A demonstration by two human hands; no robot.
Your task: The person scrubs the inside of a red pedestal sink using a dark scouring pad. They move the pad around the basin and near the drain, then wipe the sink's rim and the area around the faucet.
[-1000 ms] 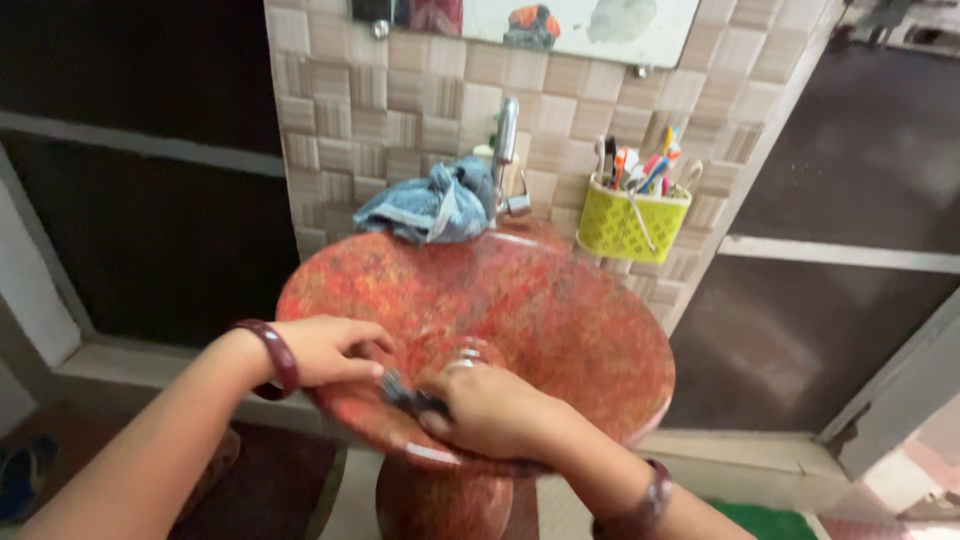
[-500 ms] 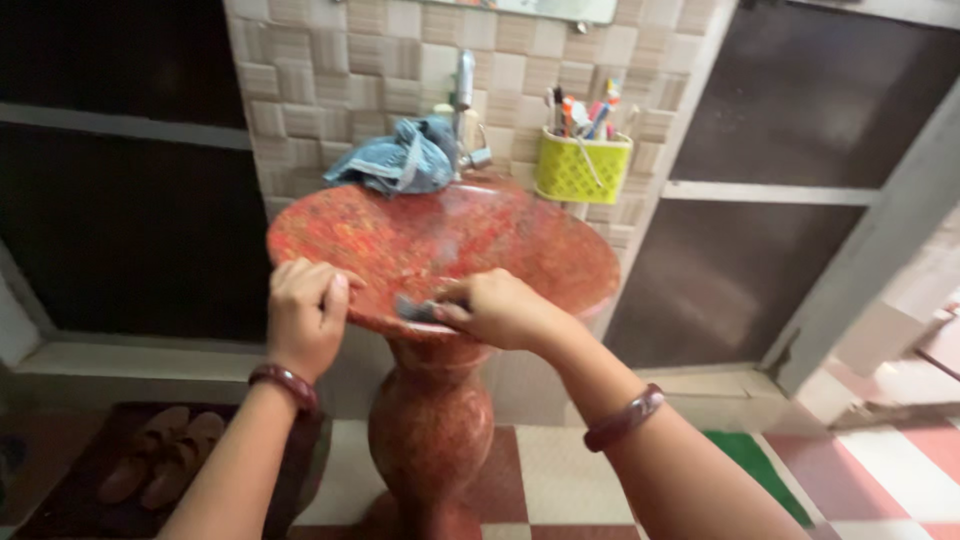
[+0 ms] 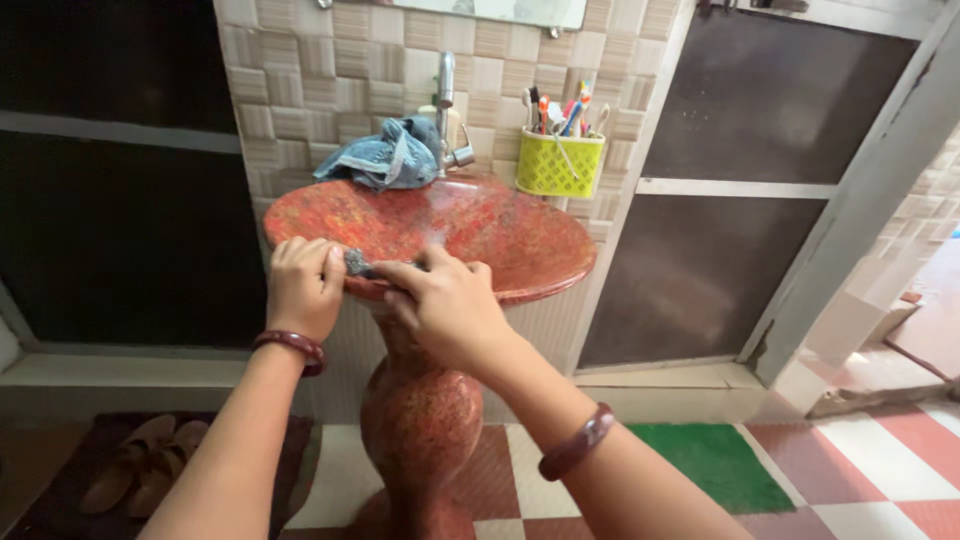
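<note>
basin (image 3: pixel 520 240) centre open | rear blocked: cloth (image 3: pixel 385 155), tap (image 3: pixel 447 110), basket (image 3: pixel 558 165)

Beige square tiles (image 3: pixel 330 90) are covering the wall, dark panelled doors (image 3: pixel 730 170) are flanking it, daylight is falling in from the right across the checkered floor (image 3: pixel 880 470), sandals (image 3: pixel 140 460) lying left.

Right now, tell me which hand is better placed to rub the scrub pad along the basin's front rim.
Right hand, probably: its fingers press the dark scrub pad onto the red basin rim. The left hand grips the rim beside it, steadying.
</note>
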